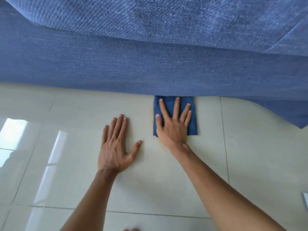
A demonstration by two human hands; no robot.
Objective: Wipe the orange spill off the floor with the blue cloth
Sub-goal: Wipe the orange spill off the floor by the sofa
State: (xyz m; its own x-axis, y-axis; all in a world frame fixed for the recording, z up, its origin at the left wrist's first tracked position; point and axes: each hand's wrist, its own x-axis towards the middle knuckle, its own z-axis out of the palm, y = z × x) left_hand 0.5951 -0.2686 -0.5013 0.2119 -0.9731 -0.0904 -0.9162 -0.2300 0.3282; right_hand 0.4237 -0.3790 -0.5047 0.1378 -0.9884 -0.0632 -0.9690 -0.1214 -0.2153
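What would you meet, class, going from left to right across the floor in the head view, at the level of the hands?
Window glare on the floor tiles → left hand, flat on the bare tile → faint orange spill at the cloth's left edge → blue cloth under the right hand → corner of the blue sofa.

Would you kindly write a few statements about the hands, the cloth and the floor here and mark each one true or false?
1. The right hand lies flat with spread fingers on the blue cloth. True.
2. The left hand also presses on the cloth. False: it rests on the bare tile floor, apart from the cloth.
3. A faint orange stain shows along the cloth's left edge. True.
4. The cloth is bunched into a ball. False: it lies flat as a folded rectangle.
5. The cloth's far edge reaches the blue upholstered furniture. True.
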